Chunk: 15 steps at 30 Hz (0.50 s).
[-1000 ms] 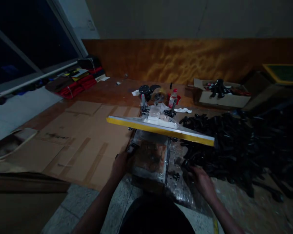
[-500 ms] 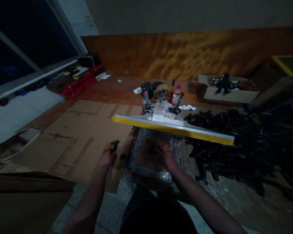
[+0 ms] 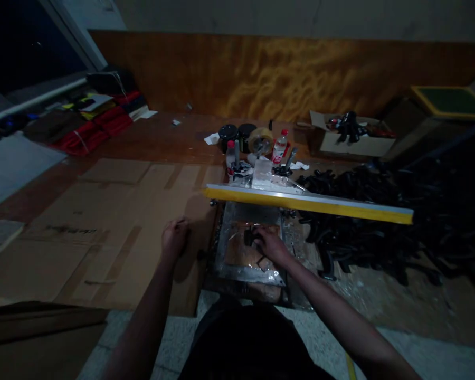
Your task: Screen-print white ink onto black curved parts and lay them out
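Holding the part (image 3: 248, 237) steady over the plate (image 3: 245, 212) took the right hand's (image 3: 271, 245) firm pinch; I couldn't tell if the left hand (image 3: 174, 236), over the left card (image 3: 134, 195), gripped anything.

held piece (image 3: 248, 236) seemingly black; bar (image 3: 309, 204) yellow and silver; cardboard (image 3: 119, 211) tan, brown-striped

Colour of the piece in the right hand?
The piece is black, seen best in the head view.

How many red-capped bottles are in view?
2: one bottle right of the tape roll, the other bottle left of it, beside an upright grey piece. Others may be hidden.
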Tool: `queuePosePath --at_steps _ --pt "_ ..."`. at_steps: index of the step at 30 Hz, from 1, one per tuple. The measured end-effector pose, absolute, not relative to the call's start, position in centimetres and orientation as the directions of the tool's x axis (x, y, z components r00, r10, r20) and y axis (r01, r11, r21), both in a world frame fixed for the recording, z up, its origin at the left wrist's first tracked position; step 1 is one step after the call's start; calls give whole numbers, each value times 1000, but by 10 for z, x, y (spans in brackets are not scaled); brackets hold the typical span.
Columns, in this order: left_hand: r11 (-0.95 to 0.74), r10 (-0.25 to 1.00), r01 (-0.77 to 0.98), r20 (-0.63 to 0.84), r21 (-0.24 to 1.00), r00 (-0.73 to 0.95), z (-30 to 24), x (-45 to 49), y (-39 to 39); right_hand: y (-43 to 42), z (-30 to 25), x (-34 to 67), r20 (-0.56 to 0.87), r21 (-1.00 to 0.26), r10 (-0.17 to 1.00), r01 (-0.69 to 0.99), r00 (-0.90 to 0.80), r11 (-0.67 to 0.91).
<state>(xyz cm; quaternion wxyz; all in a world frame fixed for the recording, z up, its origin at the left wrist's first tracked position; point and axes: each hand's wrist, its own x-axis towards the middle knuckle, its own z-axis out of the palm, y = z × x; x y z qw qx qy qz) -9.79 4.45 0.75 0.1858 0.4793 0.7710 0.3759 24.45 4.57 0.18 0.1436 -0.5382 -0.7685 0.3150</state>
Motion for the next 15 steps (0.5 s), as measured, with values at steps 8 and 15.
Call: queuePosePath --at_steps 8,15 --pt "-234 888 287 324 929 -325 130 -14 102 30 13 241 24 -220 929 904 -369 365" --pt "-273 930 204 312 940 -194 178 36 87 32 8 228 119 -307 774 718 -622 624"
